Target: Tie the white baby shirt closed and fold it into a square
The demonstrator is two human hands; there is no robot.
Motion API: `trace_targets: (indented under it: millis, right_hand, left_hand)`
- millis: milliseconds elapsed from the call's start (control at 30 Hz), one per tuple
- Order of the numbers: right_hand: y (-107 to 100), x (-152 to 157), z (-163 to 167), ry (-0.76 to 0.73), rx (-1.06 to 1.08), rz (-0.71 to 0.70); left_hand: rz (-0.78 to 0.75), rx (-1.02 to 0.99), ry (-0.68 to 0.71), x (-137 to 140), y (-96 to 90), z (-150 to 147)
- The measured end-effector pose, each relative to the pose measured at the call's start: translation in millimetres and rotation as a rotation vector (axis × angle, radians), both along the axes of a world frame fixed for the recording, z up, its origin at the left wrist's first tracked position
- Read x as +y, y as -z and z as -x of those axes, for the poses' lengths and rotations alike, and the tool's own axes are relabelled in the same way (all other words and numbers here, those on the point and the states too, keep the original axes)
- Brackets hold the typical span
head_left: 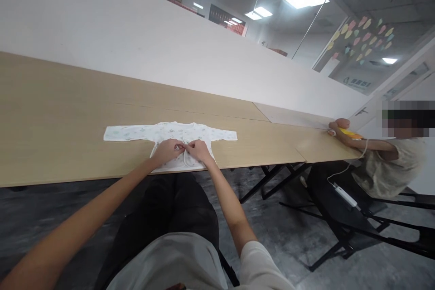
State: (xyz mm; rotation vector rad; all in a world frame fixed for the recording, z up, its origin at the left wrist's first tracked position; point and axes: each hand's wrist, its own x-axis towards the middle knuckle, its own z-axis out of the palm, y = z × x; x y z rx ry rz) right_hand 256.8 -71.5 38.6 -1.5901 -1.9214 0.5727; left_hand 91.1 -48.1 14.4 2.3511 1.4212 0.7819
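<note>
A small white baby shirt (174,131) with a faint pastel print lies flat on the wooden table, its two long sleeves spread to either side. Over the middle of its front, my left hand (169,152) pinches the cloth at the opening. My right hand (200,150) meets it there, fingers closed on the same front edge. The fingertips of both hands nearly touch. Whatever fastener may be between them is too small to make out. The shirt's lower hem reaches the near table edge.
The long table (68,113) runs along a white partition (152,54). At the far right another person (384,163) sits with arms on the table near a yellow item (350,133). A black chair (353,222) there bears a white power strip (345,195) with a cable.
</note>
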Motion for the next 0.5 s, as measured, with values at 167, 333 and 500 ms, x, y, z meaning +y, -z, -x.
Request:
trace_targets:
  millis: [167, 333, 500]
  right_hand:
    - [-1, 3, -1, 0.023, 0.009, 0.058]
    - [2, 4, -7, 0.097, 0.062, 0.044]
    - [1, 3, -7, 0.130, 0.112, 0.005]
  left_hand:
    - [0.043, -0.039, -0.013, 4, 1.1, -8]
    - [0.111, -0.105, 0.012, 9, -0.3, -8]
    - [0.233, -0.278, 0.054, 13, -1.8, -1]
